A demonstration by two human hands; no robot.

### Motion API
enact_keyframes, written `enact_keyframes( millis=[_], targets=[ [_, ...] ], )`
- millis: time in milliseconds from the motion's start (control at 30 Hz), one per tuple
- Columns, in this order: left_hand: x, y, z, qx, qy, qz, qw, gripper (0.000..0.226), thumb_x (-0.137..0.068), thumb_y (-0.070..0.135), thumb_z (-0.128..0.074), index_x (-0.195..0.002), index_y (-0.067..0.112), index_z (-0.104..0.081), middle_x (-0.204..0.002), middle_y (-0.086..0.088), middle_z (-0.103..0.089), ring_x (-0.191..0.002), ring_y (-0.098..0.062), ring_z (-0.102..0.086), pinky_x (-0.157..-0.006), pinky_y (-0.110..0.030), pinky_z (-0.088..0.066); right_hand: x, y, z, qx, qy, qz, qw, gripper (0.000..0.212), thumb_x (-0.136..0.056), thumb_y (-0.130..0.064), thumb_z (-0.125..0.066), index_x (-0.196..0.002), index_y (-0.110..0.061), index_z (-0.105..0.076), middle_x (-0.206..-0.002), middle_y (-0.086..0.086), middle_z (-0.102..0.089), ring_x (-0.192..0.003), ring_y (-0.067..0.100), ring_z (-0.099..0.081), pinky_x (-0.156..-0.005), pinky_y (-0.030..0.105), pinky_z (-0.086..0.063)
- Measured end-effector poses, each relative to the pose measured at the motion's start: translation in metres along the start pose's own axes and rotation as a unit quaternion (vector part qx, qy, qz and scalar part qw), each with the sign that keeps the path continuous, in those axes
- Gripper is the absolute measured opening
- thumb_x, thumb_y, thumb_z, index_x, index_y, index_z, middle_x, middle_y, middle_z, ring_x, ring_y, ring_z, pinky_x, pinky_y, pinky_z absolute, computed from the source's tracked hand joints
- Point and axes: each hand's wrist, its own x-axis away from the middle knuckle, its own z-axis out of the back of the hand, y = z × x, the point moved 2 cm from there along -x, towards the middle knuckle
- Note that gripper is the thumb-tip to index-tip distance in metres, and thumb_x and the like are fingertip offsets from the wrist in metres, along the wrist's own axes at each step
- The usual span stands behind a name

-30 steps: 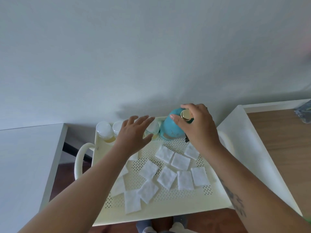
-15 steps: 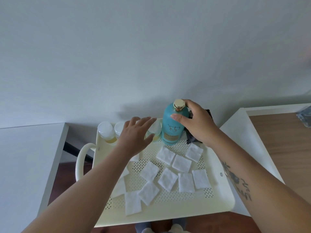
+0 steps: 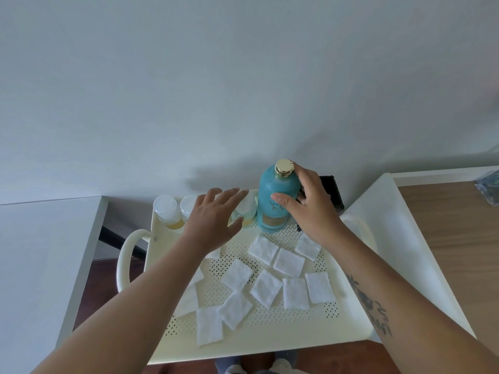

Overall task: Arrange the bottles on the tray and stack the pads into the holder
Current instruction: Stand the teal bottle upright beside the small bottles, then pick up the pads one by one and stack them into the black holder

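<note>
Cream perforated tray (image 3: 348, 330), with looped handles at both ends, fills the lower centre of the view; a white counter (image 3: 40, 252) lies to its left and a wood-topped counter (image 3: 459, 238) to its right. Teal bottle (image 3: 272, 203) with gold cap stands upright at the tray's far edge, right of centre. Right hand (image 3: 307, 209) wraps its upper body: thumb across the front, fingers round the back near the cap, so this hand is closed on the bottle. Left hand (image 3: 213, 220) hovers above the far-left part of the tray, fingers spread wide and flat, holding nothing. Row of small clear bottles (image 3: 168, 214) with white caps and yellowish contents stands along the far edge; two are plainly visible at the left, another shows partly past the left fingers, touching or just beside the teal bottle. Dark boxy object (image 3: 333, 193) sits behind the right hand; cannot tell what it is. White square pads (image 3: 266, 287) lie scattered flat over the tray floor, some overlapping, some under the left forearm.
</note>
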Motion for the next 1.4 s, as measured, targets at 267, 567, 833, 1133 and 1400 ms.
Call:
enact_keyframes(
  millis=[267, 567, 833, 1133, 1400],
  targets=[
    [0.003, 0.0, 0.007, -0.001, -0.015, -0.008, 1.0, 0.068, -0.087, 0.045, -0.059, -0.148, 0.034, -0.032, -0.153, 0.006, -0.038, -0.137, -0.028, -0.033, -0.109, -0.045, -0.033, 0.004, 0.002, 0.0, -0.005, -0.008, 0.003, 1.0, 0.068, -0.088, -0.029, -0.067, -0.147, -0.025, -0.033, -0.142, -0.007, -0.04, -0.135, 0.008, -0.039, -0.109, 0.044, -0.042],
    [0.048, -0.019, 0.028, 0.035, 0.082, 0.031, 0.996, 0.052, -0.086, 0.033, -0.067, -0.134, 0.02, -0.05, -0.131, 0.002, -0.055, -0.119, -0.027, -0.044, -0.098, -0.042, -0.041, 0.067, 0.003, -0.04, 0.084, 0.128, 0.109, 0.982, 0.016, -0.088, -0.02, -0.066, -0.102, -0.016, -0.058, -0.094, -0.006, -0.056, -0.087, 0.009, -0.056, -0.068, 0.029, -0.052],
    [0.105, -0.039, 0.001, 0.158, 0.028, 0.197, 0.967, 0.031, -0.09, 0.02, -0.065, -0.119, 0.013, -0.058, -0.116, -0.003, -0.061, -0.096, -0.022, -0.06, -0.082, -0.037, -0.053, 0.062, 0.027, -0.114, 0.223, -0.109, 0.045, 0.968, 0.021, -0.09, -0.025, -0.061, -0.108, -0.015, -0.065, -0.103, -0.002, -0.063, -0.1, 0.02, -0.054, -0.08, 0.036, -0.05],
    [0.121, -0.043, -0.029, 0.151, -0.08, 0.362, 0.916, 0.039, -0.097, 0.024, -0.05, -0.135, 0.017, -0.044, -0.132, 0.002, -0.049, -0.105, -0.023, -0.058, -0.078, -0.033, -0.046, 0.04, 0.037, -0.163, 0.353, -0.139, 0.032, 0.925, 0.027, -0.092, -0.037, -0.055, -0.112, -0.018, -0.058, -0.098, 0.002, -0.06, -0.094, 0.026, -0.054, -0.079, 0.037, -0.044],
    [0.12, -0.037, -0.03, 0.101, -0.091, 0.373, 0.918, 0.016, -0.097, 0.017, -0.047, -0.111, 0.01, -0.051, -0.107, -0.005, -0.053, -0.08, -0.024, -0.062, -0.063, -0.032, -0.047, 0.032, 0.04, -0.176, 0.371, -0.147, -0.016, 0.917, 0.027, -0.092, -0.036, -0.057, -0.11, -0.015, -0.057, -0.1, 0.003, -0.063, -0.097, 0.027, -0.054, -0.083, 0.038, -0.044]
  ],
)
